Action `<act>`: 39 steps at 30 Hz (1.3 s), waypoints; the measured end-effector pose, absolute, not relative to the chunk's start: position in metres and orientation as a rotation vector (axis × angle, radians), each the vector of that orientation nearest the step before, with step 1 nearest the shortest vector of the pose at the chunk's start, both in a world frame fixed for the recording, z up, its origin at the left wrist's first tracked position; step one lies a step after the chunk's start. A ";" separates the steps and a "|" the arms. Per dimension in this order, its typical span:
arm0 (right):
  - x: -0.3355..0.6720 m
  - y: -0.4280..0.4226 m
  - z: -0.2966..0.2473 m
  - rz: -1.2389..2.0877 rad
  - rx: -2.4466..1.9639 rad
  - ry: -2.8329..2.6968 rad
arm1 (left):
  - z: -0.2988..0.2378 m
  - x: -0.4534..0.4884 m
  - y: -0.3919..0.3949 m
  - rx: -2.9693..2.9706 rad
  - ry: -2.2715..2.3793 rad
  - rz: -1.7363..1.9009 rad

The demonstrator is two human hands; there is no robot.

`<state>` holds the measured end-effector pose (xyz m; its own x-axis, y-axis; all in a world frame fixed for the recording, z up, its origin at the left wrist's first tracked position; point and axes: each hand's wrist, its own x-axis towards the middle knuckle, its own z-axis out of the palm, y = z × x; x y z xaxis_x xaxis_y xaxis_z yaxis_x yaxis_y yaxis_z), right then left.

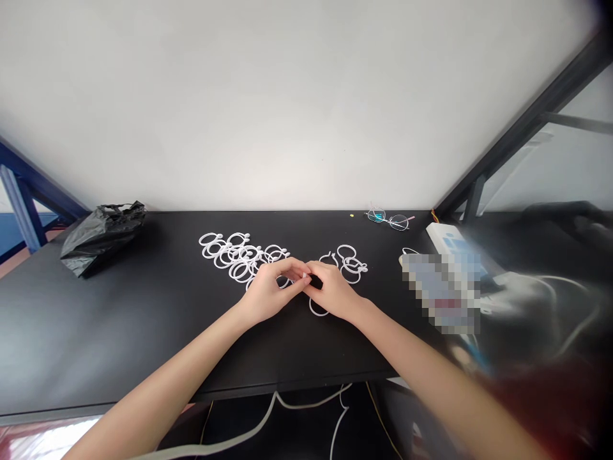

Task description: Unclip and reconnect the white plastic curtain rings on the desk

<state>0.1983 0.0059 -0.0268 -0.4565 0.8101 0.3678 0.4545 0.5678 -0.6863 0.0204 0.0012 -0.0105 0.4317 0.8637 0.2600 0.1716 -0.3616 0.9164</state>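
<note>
My left hand [275, 282] and my right hand [332, 291] meet above the black table, their fingertips pinched together. A small white end shows between the fingertips. From under my right hand curves the lower part of a white plastic ring [318, 313], its upper part hidden by the fingers. To the left, beside and behind my left hand, lies a loose pile of similar white rings [234, 254] with small knobs at their ends. Several more white rings [352, 262] lie just behind my right hand.
On the black table [158, 319], a crumpled black plastic bag [103, 236] sits at the left. Eyeglasses [387, 218] lie at the back right. Further right are a white power strip [443, 236], a blurred-out phone-like object [438, 294] and cables. A pale cable [249, 434] hangs below the front edge.
</note>
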 end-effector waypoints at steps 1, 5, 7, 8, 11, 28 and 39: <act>0.198 0.006 -0.027 0.659 -1.007 -2.108 | -0.010 0.020 0.001 1.797 0.887 0.985; 0.198 0.006 -0.026 0.642 -1.025 -2.090 | -0.009 0.021 0.001 1.787 0.883 1.004; 0.198 0.007 -0.024 0.638 -1.027 -2.071 | -0.009 0.021 0.001 1.772 0.878 1.024; 0.198 0.007 -0.024 0.640 -1.024 -2.056 | -0.008 0.021 0.001 1.758 0.873 1.035; 0.199 0.007 -0.024 0.684 -1.004 -1.997 | -0.006 0.021 0.000 1.713 0.852 1.052; 0.200 0.007 -0.026 0.731 -0.956 -1.927 | -0.005 0.020 0.002 1.568 0.780 1.011; 0.200 0.009 -0.026 0.727 -0.993 -1.914 | -0.001 0.021 0.001 1.604 0.765 0.986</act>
<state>0.1996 0.0087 -0.0256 -0.3339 0.8483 0.4109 0.3613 0.5178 -0.7755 0.0211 0.0008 -0.0006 0.4552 0.8636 0.2166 -0.0048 -0.2409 0.9705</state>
